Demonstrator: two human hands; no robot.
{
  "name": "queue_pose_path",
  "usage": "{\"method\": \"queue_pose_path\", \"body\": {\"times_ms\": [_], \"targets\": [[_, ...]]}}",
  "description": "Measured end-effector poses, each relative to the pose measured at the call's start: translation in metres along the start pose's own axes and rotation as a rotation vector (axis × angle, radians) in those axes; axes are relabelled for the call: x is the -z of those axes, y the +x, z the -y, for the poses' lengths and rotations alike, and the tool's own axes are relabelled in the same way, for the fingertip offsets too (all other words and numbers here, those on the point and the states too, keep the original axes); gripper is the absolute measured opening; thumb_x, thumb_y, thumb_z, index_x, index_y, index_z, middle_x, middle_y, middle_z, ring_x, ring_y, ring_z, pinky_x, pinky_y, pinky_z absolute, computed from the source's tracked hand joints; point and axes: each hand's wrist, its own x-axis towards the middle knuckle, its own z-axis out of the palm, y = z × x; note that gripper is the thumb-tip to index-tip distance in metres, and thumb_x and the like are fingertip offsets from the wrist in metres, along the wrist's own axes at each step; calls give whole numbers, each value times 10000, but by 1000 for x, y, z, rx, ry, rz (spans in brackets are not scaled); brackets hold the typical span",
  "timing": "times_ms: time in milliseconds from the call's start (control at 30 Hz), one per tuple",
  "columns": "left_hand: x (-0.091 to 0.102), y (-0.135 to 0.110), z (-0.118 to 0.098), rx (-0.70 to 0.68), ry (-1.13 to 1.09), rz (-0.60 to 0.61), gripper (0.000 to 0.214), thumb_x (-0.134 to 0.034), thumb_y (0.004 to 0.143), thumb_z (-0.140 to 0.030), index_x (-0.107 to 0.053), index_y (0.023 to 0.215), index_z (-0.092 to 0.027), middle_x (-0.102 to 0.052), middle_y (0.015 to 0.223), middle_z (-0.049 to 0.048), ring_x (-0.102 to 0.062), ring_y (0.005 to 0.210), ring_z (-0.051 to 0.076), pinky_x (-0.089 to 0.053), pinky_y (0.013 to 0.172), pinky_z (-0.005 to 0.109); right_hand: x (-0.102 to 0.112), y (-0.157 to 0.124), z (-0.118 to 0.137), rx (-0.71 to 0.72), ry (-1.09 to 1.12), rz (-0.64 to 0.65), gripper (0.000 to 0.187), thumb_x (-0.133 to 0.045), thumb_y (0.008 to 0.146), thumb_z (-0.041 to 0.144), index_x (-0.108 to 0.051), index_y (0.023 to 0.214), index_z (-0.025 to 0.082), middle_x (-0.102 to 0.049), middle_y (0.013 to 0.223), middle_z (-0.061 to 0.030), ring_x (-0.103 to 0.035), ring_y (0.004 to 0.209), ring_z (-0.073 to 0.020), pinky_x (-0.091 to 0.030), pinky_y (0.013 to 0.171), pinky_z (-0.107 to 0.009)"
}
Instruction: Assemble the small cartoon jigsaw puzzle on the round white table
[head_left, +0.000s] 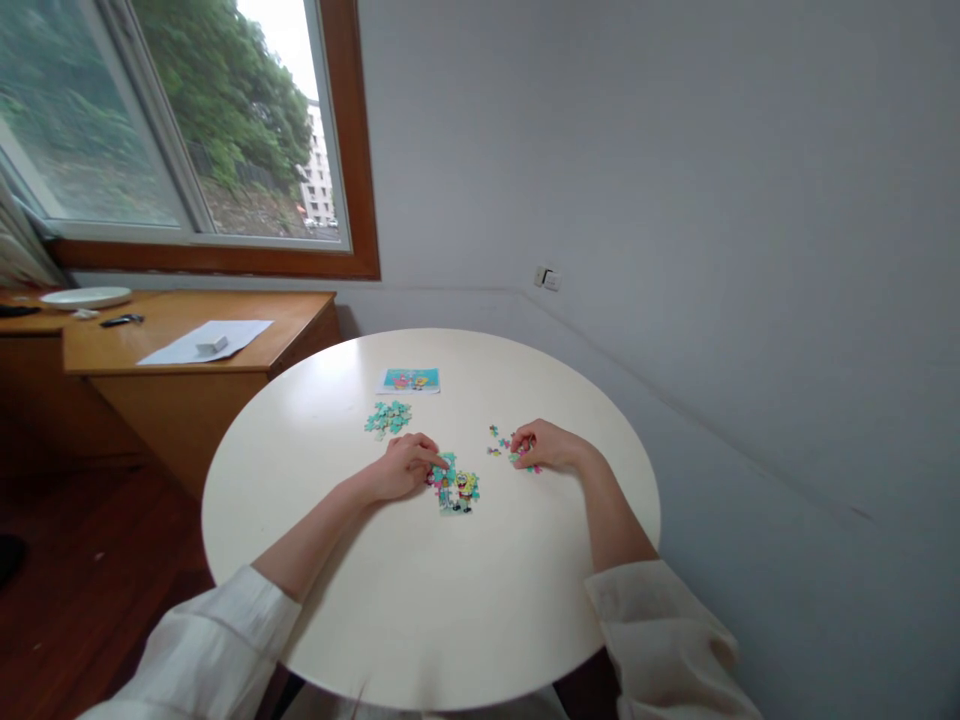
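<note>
On the round white table [375, 600] lies a partly joined jigsaw [457, 490] in teal, yellow and pink. My left hand [405, 465] rests at its left edge, fingers curled, fingertips pressing on the joined pieces. My right hand [544, 445] lies to the right, fingers pinched on a small pink piece among a few loose pieces [499, 440]. A heap of teal loose pieces [388, 417] sits further back on the left. Behind it lies the reference picture card [410, 380].
A wooden desk [225, 365] stands left of the table, with a sheet of paper [206, 342], a white plate [85, 297] and a dark small object. A window is above it. Grey walls close the right side; a wall socket [547, 278] is behind.
</note>
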Motion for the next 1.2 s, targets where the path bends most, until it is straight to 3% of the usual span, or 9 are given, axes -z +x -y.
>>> {"method": "queue_pose_path", "body": {"times_ms": [600,867,1200], "targets": [[-3,2,1,18,-145,-156,298,-432,796,-202,-676,961,-155,-627,919,82,-577,866,175,-445,835,304,-6,2,0,6,164,26,222,-684,506,204,-588,697,143,-512,540,44,-456,492,-84,-346,466,-213],[-5,2,3,2,-139,-160,286,-444,788,-199,-678,948,-162,-628,913,78,-570,866,179,-442,834,312,-9,-3,21,-5,183,96,134,-623,555,217,-547,636,142,-473,471,60,-389,434,-56,-289,428,-196],[-5,2,1,7,-130,-168,289,-446,777,-189,-678,948,-159,-633,903,75,-567,855,176,-439,835,316,-18,2,23,72,318,90,232,-652,511,199,-470,651,167,-443,507,82,-395,480,-56,-290,460,-189]]}}
